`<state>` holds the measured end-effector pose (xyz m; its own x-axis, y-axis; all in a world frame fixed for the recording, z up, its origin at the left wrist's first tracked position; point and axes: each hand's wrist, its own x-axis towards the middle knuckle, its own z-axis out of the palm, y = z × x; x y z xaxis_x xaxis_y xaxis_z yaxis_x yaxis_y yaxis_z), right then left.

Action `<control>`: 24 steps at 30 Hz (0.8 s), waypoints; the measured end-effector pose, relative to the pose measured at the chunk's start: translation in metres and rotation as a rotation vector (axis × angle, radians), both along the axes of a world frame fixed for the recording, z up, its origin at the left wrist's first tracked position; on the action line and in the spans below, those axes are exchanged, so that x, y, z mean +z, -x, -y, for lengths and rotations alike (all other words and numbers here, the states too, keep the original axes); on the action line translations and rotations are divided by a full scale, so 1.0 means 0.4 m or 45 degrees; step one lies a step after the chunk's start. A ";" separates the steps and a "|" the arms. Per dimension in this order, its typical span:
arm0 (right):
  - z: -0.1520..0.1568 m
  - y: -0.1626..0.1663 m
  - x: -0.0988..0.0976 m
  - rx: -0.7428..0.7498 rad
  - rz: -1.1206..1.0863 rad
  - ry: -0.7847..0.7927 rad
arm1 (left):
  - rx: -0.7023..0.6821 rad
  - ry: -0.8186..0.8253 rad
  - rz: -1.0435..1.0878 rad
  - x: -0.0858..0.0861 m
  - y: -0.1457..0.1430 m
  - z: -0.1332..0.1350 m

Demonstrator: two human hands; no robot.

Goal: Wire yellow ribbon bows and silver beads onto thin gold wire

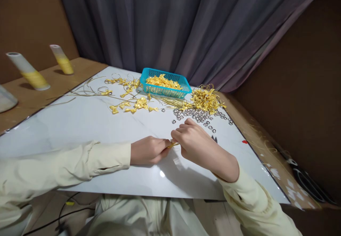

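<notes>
My left hand (pixel 151 150) and my right hand (pixel 195 140) meet over the white board (pixel 112 129). Both are closed in a pinch on a small yellow ribbon bow (pixel 173 144), mostly covered by my fingers. A bit of silvery shine shows at its top. Just beyond my right hand lies a scatter of silver ring-like beads (pixel 195 115). Behind them is a heap of yellow bows with gold cords (pixel 206 99). Several loose yellow bows (pixel 141 103) lie farther back on the left, beside a bundle of gold cord (pixel 172 102).
A teal basket (pixel 166 90) of yellow bows stands at the back, before a grey curtain (pixel 160 23). Yellow ribbon spools (pixel 34 78) stand at the left. Black-handled scissors (pixel 306 181) and white scraps (pixel 293 190) lie along the right edge.
</notes>
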<state>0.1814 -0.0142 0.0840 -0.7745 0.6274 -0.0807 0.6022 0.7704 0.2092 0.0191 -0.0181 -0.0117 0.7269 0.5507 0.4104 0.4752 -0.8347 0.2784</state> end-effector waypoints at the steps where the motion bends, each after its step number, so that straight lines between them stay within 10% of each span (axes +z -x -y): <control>1: 0.000 -0.001 -0.002 -0.007 -0.005 0.018 | -0.003 -0.001 0.010 -0.001 0.001 0.000; 24: 0.010 -0.086 -0.073 -0.753 -1.713 1.139 | 0.047 -0.101 0.216 0.000 0.002 0.001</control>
